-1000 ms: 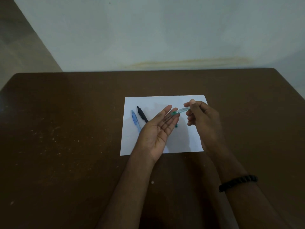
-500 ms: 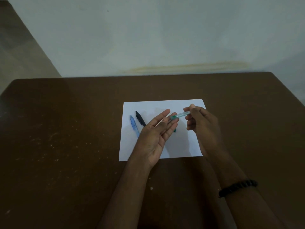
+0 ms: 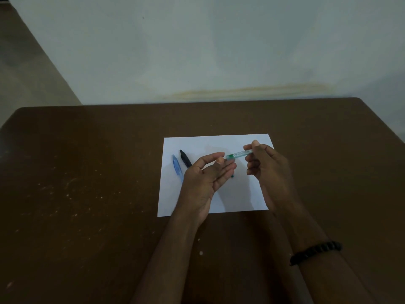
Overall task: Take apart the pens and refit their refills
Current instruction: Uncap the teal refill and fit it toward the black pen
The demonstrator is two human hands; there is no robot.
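Reaching forward over the brown table (image 3: 87, 194), both forearms meet above a white paper sheet (image 3: 241, 194), probably laid down to keep small parts visible; a black beaded bracelet (image 3: 315, 252) circles the right wrist. The left hand (image 3: 208, 178) is palm up, fingers loosely curled towards the pen's green end, seemingly ready to catch or pull a piece; whether it already pinches anything, I cannot tell. The right hand (image 3: 266, 170) pinches the green pen (image 3: 238, 154) level between them. Farther left on the sheet lie a blue pen (image 3: 177, 167) and a black pen (image 3: 185, 158), apparently awaiting their turn.
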